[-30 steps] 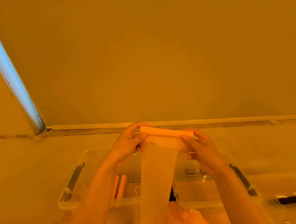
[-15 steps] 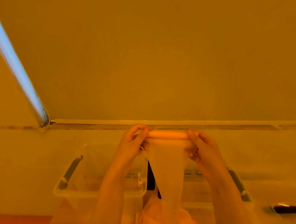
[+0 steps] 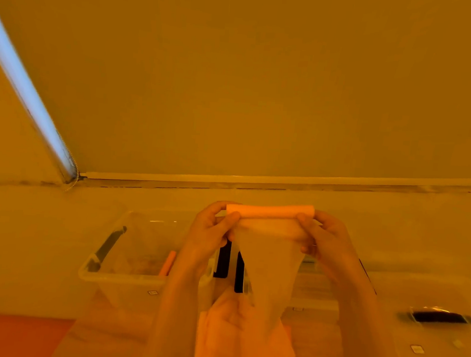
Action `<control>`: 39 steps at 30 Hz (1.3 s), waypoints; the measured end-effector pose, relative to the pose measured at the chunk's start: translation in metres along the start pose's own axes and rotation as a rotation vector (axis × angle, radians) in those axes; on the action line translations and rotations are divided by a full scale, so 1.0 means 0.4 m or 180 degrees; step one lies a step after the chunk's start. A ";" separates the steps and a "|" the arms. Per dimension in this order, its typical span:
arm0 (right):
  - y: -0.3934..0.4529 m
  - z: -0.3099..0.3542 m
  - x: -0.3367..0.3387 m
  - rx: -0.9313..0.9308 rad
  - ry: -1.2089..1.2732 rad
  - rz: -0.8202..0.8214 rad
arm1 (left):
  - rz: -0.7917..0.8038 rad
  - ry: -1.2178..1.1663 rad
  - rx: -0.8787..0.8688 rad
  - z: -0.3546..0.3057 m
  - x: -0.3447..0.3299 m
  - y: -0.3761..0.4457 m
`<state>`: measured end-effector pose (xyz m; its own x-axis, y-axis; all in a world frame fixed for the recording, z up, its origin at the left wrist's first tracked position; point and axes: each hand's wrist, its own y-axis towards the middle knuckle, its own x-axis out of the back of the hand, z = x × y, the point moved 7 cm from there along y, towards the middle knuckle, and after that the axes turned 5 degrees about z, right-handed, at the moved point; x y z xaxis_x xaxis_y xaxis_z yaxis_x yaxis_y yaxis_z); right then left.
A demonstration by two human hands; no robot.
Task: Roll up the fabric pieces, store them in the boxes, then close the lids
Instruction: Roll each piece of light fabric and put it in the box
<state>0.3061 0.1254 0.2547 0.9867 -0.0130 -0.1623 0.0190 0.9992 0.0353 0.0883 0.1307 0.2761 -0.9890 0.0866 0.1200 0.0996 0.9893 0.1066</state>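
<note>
Slippage is the main risk: the roll (image 3: 270,211) is held in the air at about 12 o'clock of the two boxes, pinched only at its ends, left hand (image 3: 211,227) on one end and right hand (image 3: 326,237) on the other, thumbs in front and fingers curled behind. If either pinch loosens, the wound turns would likely spring open, because the fabric looks thin and slick. The loose tail (image 3: 269,275) hangs toward 6 o'clock and narrows as it drops onto a crumpled heap (image 3: 240,337); uneven pull from that bunching could make the roll wind crooked or telescope out at one end. The tail could also snag on the box rims as it is drawn up between them.

Fabric here is sheer, almost see-through, soft and limp, while the wound part forms a firm, smooth, even cylinder. The left box (image 3: 127,274), at 8 o'clock of the hands, is clear hard plastic, rectangular, with a dark latch on its end; an orange roll (image 3: 167,264) already leans inside it. The right box (image 3: 316,284) is mostly hidden behind the right forearm. A clear lid (image 3: 441,332) with a dark handle lies flat at 4 o'clock, so neither box appears closed yet. Strong orange light makes true colours impossible to tell.
</note>
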 end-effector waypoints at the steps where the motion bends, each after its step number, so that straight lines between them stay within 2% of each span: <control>1: -0.004 -0.004 0.005 -0.0015 -0.0017 0.0016 | 0.0031 0.0014 -0.0027 0.002 -0.008 -0.008; 8: -0.020 -0.045 0.026 -0.0289 0.0295 -0.0119 | -0.0131 -0.0520 0.0068 0.051 -0.035 -0.045; 14: -0.031 -0.072 0.025 -0.0342 0.0075 -0.0142 | -0.0492 -0.0411 0.0146 0.078 -0.038 -0.058; 19: -0.044 -0.101 0.036 -0.0536 0.0236 0.0057 | -0.0266 -0.0406 0.0345 0.114 -0.046 -0.071; 27: -0.056 -0.113 0.043 -0.0409 0.0189 0.0202 | 0.0021 -0.0403 0.0228 0.114 -0.061 -0.082; 35: -0.067 -0.113 0.036 -0.0451 0.0348 0.0009 | -0.0183 -0.1083 0.0535 0.116 -0.055 -0.104; 39: -0.074 -0.106 0.029 -0.0332 0.0122 0.0009 | -0.0282 -0.0945 0.0531 0.121 -0.060 -0.100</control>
<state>0.3100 0.0972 0.2099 0.9797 -0.0107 -0.2000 -0.0028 0.9978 -0.0668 0.1028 0.0947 0.2210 -0.9842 0.0058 -0.1772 0.0170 0.9979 -0.0618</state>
